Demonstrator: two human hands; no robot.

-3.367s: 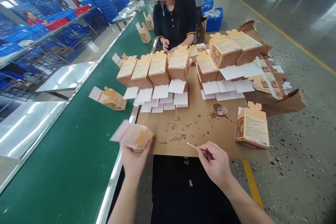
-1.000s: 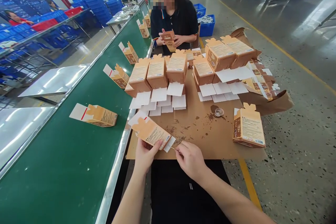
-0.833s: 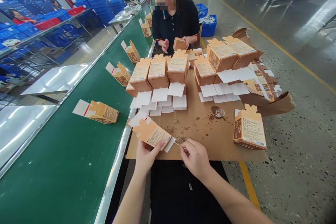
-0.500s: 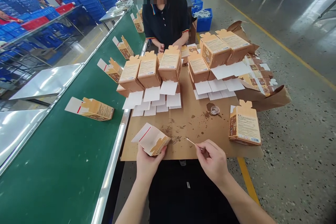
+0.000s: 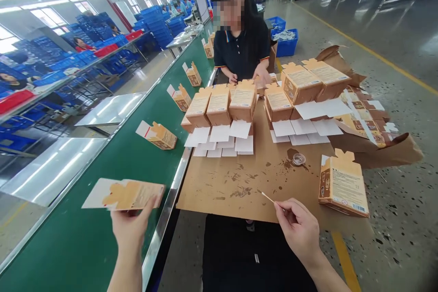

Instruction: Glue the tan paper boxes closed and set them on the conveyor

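Observation:
My left hand [image 5: 132,223] grips a tan and brown carton [image 5: 140,193] from below, over the green conveyor belt [image 5: 78,242]. The carton lies on its side, its white flap pointing left. Between thumb and fingers of my right hand [image 5: 299,228] is a thin cotton swab [image 5: 267,197], its tip pointing up-left above the cardboard-covered table [image 5: 212,200]. A small clear round dish [image 5: 299,159] stands beyond it, with dark wet spots around it. To the right of my right hand, a single carton [image 5: 344,185] stands upright.
Stacked cartons with white flaps [image 5: 219,105] fill the table's far left; more cartons [image 5: 303,83] stand at the far right. Several cartons [image 5: 159,136] sit spaced along the belt. A co-worker [image 5: 241,50] sits across the table. Torn brown paper [image 5: 390,155] overhangs the right edge.
My left hand has carried the carton left from the table to above the belt, turning it onto its side. My right hand keeps the swab. The view has tilted up and turned left.

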